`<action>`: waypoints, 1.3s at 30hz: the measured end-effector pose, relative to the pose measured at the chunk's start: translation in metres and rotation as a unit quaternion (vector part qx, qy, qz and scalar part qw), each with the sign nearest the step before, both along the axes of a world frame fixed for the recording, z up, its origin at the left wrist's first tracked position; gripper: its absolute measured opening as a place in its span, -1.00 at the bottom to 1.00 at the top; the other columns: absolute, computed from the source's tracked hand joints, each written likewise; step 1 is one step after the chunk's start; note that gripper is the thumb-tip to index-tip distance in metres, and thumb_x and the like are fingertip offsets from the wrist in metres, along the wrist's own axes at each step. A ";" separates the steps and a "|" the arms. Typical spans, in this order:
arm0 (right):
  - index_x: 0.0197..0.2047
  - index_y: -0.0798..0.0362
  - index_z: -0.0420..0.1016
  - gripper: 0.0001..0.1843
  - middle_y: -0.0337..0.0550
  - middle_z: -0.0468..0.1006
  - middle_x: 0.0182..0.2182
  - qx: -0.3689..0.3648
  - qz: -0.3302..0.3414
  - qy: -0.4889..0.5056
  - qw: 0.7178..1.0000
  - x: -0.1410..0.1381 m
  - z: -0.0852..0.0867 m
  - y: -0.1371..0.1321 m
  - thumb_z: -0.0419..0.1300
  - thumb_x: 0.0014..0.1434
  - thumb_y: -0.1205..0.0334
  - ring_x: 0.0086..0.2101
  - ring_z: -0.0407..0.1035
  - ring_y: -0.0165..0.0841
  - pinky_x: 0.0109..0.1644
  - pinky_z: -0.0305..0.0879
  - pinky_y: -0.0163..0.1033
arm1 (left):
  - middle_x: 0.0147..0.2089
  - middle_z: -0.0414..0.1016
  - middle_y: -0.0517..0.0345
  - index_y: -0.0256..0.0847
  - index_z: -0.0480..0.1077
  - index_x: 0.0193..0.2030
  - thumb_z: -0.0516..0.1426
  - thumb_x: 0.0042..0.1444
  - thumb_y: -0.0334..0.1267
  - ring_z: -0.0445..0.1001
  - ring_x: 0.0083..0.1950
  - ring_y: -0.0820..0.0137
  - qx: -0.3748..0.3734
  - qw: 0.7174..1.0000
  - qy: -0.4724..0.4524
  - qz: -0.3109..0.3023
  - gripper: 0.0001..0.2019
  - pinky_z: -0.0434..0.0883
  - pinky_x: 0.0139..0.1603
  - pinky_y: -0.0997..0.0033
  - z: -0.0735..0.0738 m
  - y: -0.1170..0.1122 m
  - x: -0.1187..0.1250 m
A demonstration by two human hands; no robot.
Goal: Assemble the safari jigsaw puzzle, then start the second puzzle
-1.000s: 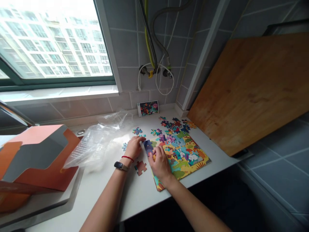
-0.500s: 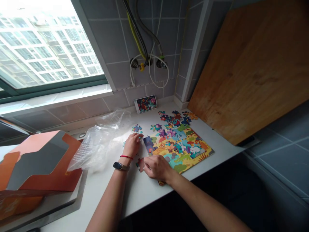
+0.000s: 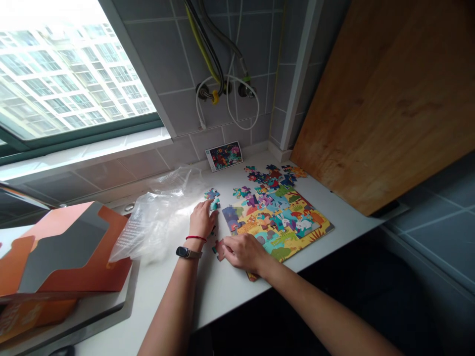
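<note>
From the head camera, the right hand (image 3: pixel 245 253) lies low over the white countertop (image 3: pixel 226 291), fingers pressed close together, with the fingertips against a loose reddish jigsaw piece (image 3: pixel 220 250). The hand partly covers that piece, so I cannot tell whether it is actually pinched or only being pushed along the surface. The piece sits just off the lower left edge of the assembled jigsaw section (image 3: pixel 278 222), a bright scene of animals (a white rabbit stands out).

The left hand (image 3: pixel 202 220) rests palm down with its fingers loosely spread, the fingertips just beside a small cluster of pieces (image 3: pixel 212 194). It wears a smartwatch (image 3: pixel 188 252) and a red string bracelet (image 3: pixel 195 238) at the wrist. A heap of loose pieces (image 3: pixel 270 177) lies beyond the assembled section, well away from both hands.

To the left are a crumpled clear plastic bag (image 3: pixel 159 222) and an orange-and-grey box (image 3: pixel 63 252). A small picture card (image 3: pixel 224 156) leans against the tiled wall, and a wooden cutting board (image 3: pixel 378 109) leans at the right.
</note>
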State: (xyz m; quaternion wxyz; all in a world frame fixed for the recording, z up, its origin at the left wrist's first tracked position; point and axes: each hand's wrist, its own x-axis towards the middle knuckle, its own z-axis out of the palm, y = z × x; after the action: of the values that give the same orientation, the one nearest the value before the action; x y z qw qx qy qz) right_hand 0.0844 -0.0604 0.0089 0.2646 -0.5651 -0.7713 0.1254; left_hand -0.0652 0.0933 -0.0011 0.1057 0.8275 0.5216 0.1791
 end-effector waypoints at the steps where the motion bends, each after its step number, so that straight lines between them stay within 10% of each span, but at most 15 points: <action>1: -0.36 0.00 0.50 -0.86 -0.26 0.59 -0.48 0.000 -0.002 0.004 1.000 0.000 -0.001 0.000 0.23 0.28 0.31 -0.48 0.41 -0.38 -0.38 0.02 -0.29 | 0.23 0.55 -0.11 -0.19 0.42 0.25 0.20 0.28 -0.30 0.47 0.28 0.09 -0.009 1.000 -0.007 0.009 -0.60 0.37 0.34 0.13 0.001 0.001 -0.001; 18: -0.33 -0.01 0.54 -0.81 -0.24 0.59 -0.48 -0.010 -0.012 0.003 1.000 0.000 0.000 0.001 0.18 0.35 0.23 -0.49 0.39 -0.37 -0.39 -0.02 -0.27 | 0.04 0.59 -0.11 -0.16 0.52 0.14 0.15 0.27 -0.29 0.57 0.09 0.11 -0.059 0.996 0.028 0.062 -0.68 0.46 0.14 0.16 0.016 0.005 -0.029; 26: -0.35 -0.01 0.52 -0.78 -0.25 0.57 -0.49 -0.017 -0.004 0.017 1.000 0.000 0.002 0.001 0.17 0.37 0.23 -0.50 0.37 -0.38 -0.38 -0.03 -0.25 | 0.21 0.46 -0.12 -0.07 0.41 0.32 0.45 -0.09 0.00 0.51 0.19 0.01 -0.110 0.990 0.084 0.020 -0.20 0.46 0.17 0.16 0.021 -0.003 -0.038; 31: -0.31 -0.01 0.54 -0.78 -0.22 0.59 -0.46 -0.024 0.004 0.008 1.000 0.000 0.001 0.002 0.14 0.38 0.23 -0.48 0.38 -0.37 -0.37 -0.01 -0.26 | 0.22 0.45 -0.16 -0.11 0.30 0.42 0.52 -0.24 -0.22 0.51 0.21 -0.01 -0.139 0.987 0.082 0.003 0.01 0.47 0.17 0.17 0.024 -0.002 -0.048; 39: -0.34 0.01 0.49 -0.83 -0.25 0.58 -0.47 -0.026 -0.002 -0.008 1.000 0.001 0.001 0.002 0.18 0.34 0.28 -0.49 0.34 -0.39 -0.38 -0.11 -0.23 | -0.06 0.60 -0.03 -0.24 0.38 0.34 0.44 -0.12 -0.43 0.60 0.00 0.17 -0.143 0.988 0.040 0.051 -0.19 0.50 0.10 0.23 0.027 0.015 -0.058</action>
State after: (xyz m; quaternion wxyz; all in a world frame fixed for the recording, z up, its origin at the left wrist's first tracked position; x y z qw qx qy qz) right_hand 0.0850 -0.0580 0.0096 0.2437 -0.5746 -0.7687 0.1400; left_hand -0.1229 0.1086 0.0263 0.1924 0.7826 0.5873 0.0746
